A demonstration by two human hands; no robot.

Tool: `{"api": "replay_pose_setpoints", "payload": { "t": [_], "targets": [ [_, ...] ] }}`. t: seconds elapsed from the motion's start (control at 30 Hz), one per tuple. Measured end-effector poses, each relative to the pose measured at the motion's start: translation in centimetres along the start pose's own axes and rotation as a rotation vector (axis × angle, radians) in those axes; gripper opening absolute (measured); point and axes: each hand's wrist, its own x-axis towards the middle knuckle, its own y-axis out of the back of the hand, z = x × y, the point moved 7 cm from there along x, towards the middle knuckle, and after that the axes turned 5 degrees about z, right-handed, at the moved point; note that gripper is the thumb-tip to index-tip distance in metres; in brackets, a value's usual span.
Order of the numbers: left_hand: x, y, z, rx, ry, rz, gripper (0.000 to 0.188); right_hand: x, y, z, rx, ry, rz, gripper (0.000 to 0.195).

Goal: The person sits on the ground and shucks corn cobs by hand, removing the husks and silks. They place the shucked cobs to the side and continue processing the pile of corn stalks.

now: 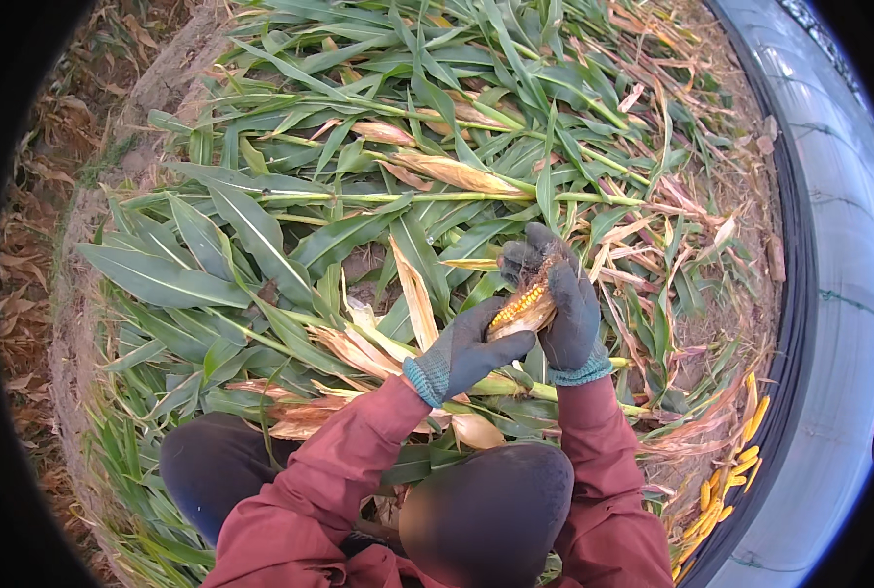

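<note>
Between my two gloved hands is an ear of corn [519,307], its yellow kernels partly bared and pale husk still around the lower side. My left hand [474,342] grips the ear at its lower left end. Around its upper right part and the brown silk [541,270] my right hand [571,305] is closed. Just below the hands, a green corn stalk [507,386] lies across the pile. Peeled dry husks [360,349] spread to the left of my left hand.
Cut corn plants with broad green leaves [253,235] cover the ground. Ears in husk [459,173] lie among them. Several husked yellow cobs [712,500] are heaped at lower right, beside a plastic-covered greenhouse wall [837,294]. My bent knees [499,500] are close below.
</note>
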Motion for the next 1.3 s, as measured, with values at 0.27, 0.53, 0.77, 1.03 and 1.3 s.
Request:
{"api": "replay_pose_setpoints", "payload": {
  "t": [0.27, 0.53, 0.77, 1.03, 1.3],
  "targets": [
    [-9.9, 0.1, 13.8, -0.127, -0.552, 0.125, 0.063, -3.7, -13.8, -8.6, 0.036, 0.093, -0.042, 0.047],
    [-19.8, 3.9, 15.2, -0.439, -0.520, 0.135, 0.049, -7.8, -22.2, -7.2, 0.366, 0.156, 0.062, 0.034],
    [-21.9, 7.4, 11.2, -0.323, -0.409, 0.450, 0.042, -11.7, -24.0, -2.8, -0.032, 0.355, 0.262, 0.031],
    [-23.0, 9.3, 11.6, -0.436, -0.512, 0.518, 0.056, -11.4, -24.9, 0.3, 0.244, 0.153, 0.242, 0.030],
    [-23.9, 13.0, 12.4, 0.022, -0.427, 0.845, 0.053, -14.2, -24.6, -0.2, -0.037, 0.315, 0.299, 0.021]
  ]
}}
